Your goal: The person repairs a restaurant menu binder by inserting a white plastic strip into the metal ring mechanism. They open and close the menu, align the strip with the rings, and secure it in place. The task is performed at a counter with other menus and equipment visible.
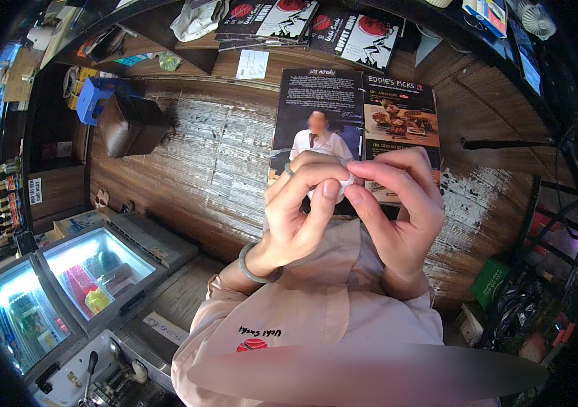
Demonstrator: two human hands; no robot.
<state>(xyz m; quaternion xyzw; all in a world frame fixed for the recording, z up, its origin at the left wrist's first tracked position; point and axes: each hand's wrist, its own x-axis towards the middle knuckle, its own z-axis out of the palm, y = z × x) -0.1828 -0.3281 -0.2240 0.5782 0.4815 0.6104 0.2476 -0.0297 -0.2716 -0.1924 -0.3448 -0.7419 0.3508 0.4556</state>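
My left hand [299, 207] and my right hand [401, 210] meet in front of my chest, fingertips almost touching. Pinched between them is a small white object [346, 182], mostly covered by the fingers, so its kind cannot be made out. Both hands are closed on it, thumbs on the near side. My left wrist carries a grey band, and a ring sits on a left finger. Beneath and beyond the hands lies an open menu [319, 91] with dark pages, a portrait on its left page and food pictures on its right.
Stacked black, white and red menus [363, 41] line the far shelf beside a white paper slip [252, 64]. A brown stool [129, 125] and blue crate [95, 98] stand at left. Nearer are a lit glass-topped cooler [99, 271] and sink [75, 366]. Black bags [516, 305] sit at right.
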